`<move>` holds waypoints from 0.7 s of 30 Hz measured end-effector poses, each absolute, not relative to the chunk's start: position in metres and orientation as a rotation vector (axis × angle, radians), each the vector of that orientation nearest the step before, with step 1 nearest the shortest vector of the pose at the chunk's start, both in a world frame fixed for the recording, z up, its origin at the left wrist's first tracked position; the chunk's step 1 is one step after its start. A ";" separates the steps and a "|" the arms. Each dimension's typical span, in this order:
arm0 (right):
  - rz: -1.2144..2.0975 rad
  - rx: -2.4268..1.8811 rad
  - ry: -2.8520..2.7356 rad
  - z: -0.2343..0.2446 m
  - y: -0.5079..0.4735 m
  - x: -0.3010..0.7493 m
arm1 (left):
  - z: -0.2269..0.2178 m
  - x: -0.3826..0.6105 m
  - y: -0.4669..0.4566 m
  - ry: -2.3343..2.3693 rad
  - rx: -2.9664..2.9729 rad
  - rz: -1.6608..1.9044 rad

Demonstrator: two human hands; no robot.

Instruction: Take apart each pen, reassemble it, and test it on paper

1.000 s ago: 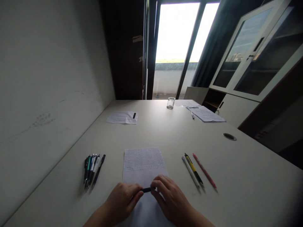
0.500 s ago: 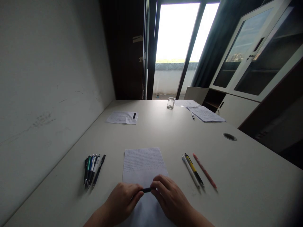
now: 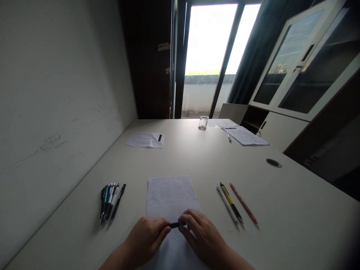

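Note:
Between my hands, low over the sheet, is a black pen point(image 3: 174, 225), lying nearly level. My left hand point(image 3: 146, 234) pinches one end between thumb and fingers, which hide that end. At the other end my right hand point(image 3: 201, 232) has its thumb and fingertips around the pen's tip, in a looser pinch. Underneath lies a white sheet of paper point(image 3: 171, 191), its upper part filled with lines of handwriting; my hands cover part of its lower half.
Several pens point(image 3: 108, 202) lie bunched on the left. To the right are a white pen point(image 3: 227, 204), a yellow and black pen point(image 3: 232, 202) and a red pen point(image 3: 243, 203). Farther back are a glass point(image 3: 203, 123), papers point(image 3: 244, 135), another sheet point(image 3: 143, 140) and a cable hole point(image 3: 273, 162).
My right fingers have loosened and lifted slightly, so more of the pen's right end shows. The left hand keeps its hold, and the other things lie as before.

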State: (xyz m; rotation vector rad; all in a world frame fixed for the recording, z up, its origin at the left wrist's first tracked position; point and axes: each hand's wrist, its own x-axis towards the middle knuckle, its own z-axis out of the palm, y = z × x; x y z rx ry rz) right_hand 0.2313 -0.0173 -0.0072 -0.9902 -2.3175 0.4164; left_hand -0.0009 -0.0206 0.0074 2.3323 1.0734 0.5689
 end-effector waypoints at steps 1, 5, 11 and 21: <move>0.415 -0.995 -2.307 -0.007 -0.017 0.231 | 0.007 -0.001 -0.021 1.073 2.332 0.572; 0.413 -1.006 -2.272 -0.009 -0.017 0.231 | 0.008 0.000 -0.021 1.086 2.340 0.573; 0.407 -1.044 -2.240 -0.012 -0.016 0.233 | 0.008 0.000 -0.021 1.096 2.341 0.596; 0.332 -1.069 -2.212 -0.015 -0.015 0.234 | 0.005 -0.002 -0.020 1.049 2.394 0.615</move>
